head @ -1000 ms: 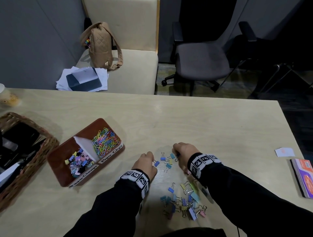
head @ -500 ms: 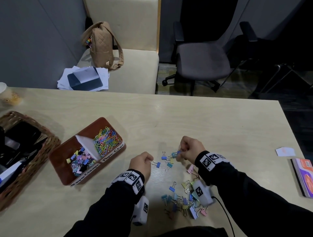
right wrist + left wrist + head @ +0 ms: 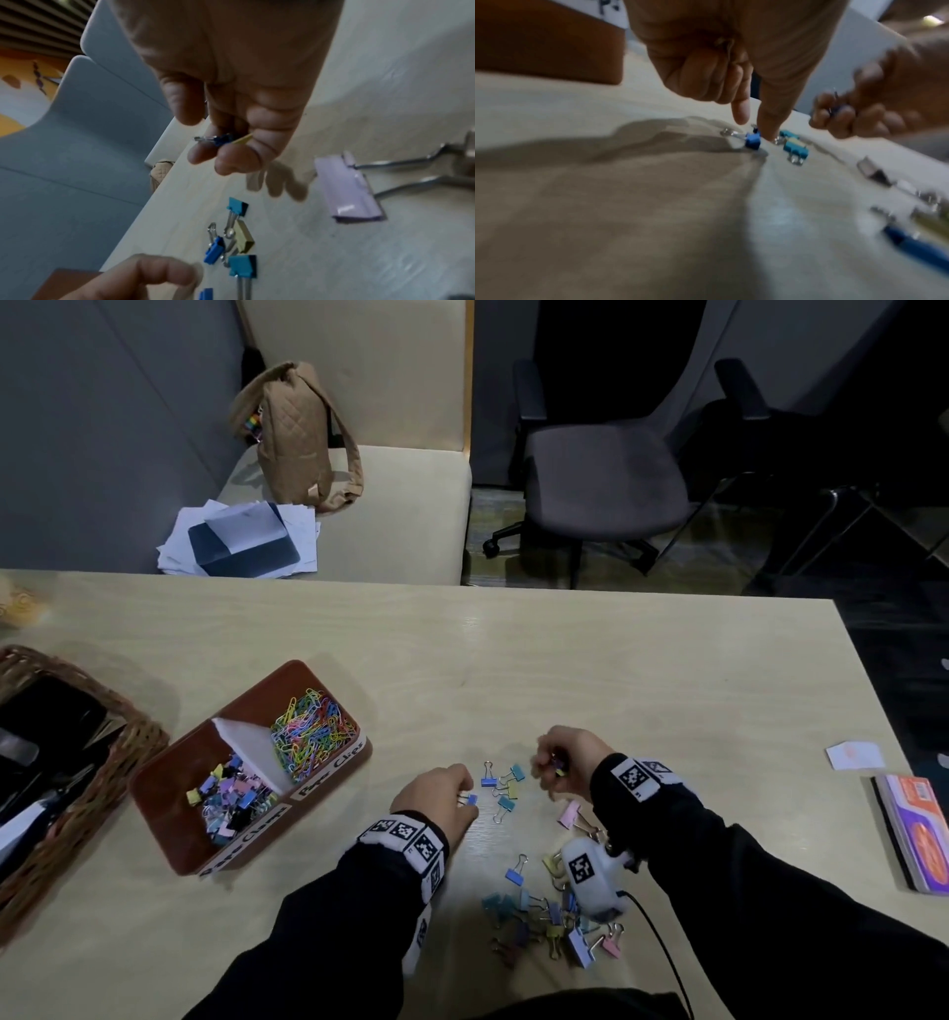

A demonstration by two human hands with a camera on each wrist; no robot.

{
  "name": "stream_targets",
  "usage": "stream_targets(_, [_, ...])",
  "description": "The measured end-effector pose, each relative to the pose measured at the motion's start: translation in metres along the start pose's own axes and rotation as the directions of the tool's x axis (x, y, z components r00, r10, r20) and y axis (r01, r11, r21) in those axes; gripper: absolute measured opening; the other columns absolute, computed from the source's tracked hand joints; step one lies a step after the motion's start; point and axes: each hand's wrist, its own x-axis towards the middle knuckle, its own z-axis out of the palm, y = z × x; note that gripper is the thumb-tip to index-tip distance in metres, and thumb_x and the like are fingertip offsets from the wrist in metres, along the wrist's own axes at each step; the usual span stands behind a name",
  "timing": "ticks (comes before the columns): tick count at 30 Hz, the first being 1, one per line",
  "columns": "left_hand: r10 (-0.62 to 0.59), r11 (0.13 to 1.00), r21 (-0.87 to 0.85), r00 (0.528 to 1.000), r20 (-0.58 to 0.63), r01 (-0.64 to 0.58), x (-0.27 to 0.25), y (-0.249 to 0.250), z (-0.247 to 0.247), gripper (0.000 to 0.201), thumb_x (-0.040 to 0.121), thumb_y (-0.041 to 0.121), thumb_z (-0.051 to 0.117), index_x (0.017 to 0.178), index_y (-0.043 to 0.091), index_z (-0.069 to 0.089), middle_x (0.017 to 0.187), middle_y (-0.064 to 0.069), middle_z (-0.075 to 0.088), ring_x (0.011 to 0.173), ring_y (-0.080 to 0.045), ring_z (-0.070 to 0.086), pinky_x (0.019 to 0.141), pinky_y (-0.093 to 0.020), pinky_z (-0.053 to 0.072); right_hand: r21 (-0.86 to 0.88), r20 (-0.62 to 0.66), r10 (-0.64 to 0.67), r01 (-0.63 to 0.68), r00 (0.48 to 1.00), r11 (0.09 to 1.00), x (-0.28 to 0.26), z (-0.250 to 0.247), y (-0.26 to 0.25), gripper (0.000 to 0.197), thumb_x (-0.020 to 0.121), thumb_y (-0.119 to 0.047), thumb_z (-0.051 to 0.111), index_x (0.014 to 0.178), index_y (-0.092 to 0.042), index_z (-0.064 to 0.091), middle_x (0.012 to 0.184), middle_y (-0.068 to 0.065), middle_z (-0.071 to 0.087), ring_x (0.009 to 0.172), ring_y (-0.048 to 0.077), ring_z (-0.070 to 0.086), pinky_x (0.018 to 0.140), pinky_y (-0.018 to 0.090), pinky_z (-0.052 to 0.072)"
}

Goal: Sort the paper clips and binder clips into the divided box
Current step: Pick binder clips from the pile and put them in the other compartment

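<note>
Right wrist view — right hand (image 3: pixel 231 105) pinching blue binder clip (image 3: pixel 222 140)

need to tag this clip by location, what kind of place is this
Most likely an office or meeting booth. A swivel office chair and a cushioned bench holding loose papers and a tan backpack stand beyond a light wooden table, with grey partition panels behind.

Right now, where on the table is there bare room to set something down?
Bare table lies beyond both hands, toward the far edge, and between the divided box and the left hand. Crowded: loose binder clips near the right hand.
</note>
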Motion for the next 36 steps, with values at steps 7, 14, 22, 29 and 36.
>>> stream_targets(7, [-0.018,0.993,0.116,0.996,0.088,0.008,0.007,0.002,-0.004,0.026,0.087,0.038,0.06,0.102,0.018,0.055,0.103,-0.003,0.061,0.095,-0.023,0.059,0.078,-0.031,0.047,-0.909,0.03,-0.385,0.185,0.923,0.373,0.001,0.023,-0.003,0.018,0.078,-0.032,0.072,0.082,-0.022,0.058,0.078,-0.007,0.062,0.076,0.016,0.06,0.064,0.027,0.048])
stream_targets(14, [0.009,0.997,-0.076,0.998,0.063,-0.005,0.005,-0.002,0.001,0.01,0.088,0.021,0.044,0.093,0.012,0.044,0.084,-0.009,0.059,0.078,-0.029,0.056,0.07,-0.035,0.046,-0.978,0.206,-0.276,0.201,0.939,-0.046,0.009,0.027,0.003,0.024,0.089,-0.015,0.054,0.111,-0.023,0.052,0.105,0.002,0.064,0.095,0.026,0.06,0.078,0.035,0.052])
stream_targets(22, [0.161,0.987,-0.006,0.985,0.069,-0.161,0.018,0.008,-0.001,0.025,0.097,0.027,0.041,0.121,0.024,0.042,0.1,-0.007,0.066,0.09,-0.028,0.061,0.079,-0.037,0.05,-0.98,0.108,-0.233,0.143,0.966,0.136,0.002,0.016,0.011,0.014,0.078,-0.024,0.056,0.087,-0.019,0.048,0.087,0.002,0.058,0.076,0.022,0.056,0.06,0.028,0.045])
stream_targets(29, [0.242,0.927,0.258,0.96,0.141,-0.271,0.031,0.014,-0.005,0.031,0.093,0.024,0.049,0.123,0.03,0.052,0.119,-0.001,0.06,0.106,-0.025,0.058,0.084,-0.033,0.048,-0.929,0.021,-0.216,0.099,0.976,0.356,-0.007,-0.003,0.016,0.014,0.077,-0.032,0.051,0.076,-0.021,0.041,0.084,0.004,0.06,0.068,0.022,0.052,0.059,0.028,0.041])
stream_targets(36, [0.126,0.938,0.303,0.98,0.152,-0.168,0.029,0.018,-0.014,0.027,0.089,0.038,0.052,0.103,0.016,0.051,0.102,-0.005,0.064,0.09,-0.027,0.061,0.072,-0.033,0.047,-0.78,-0.002,-0.302,0.188,0.953,0.597,-0.013,-0.001,0.018,0.01,0.071,-0.027,0.043,0.074,-0.019,0.038,0.074,0.012,0.062,0.068,0.029,0.062,0.057,0.034,0.047])
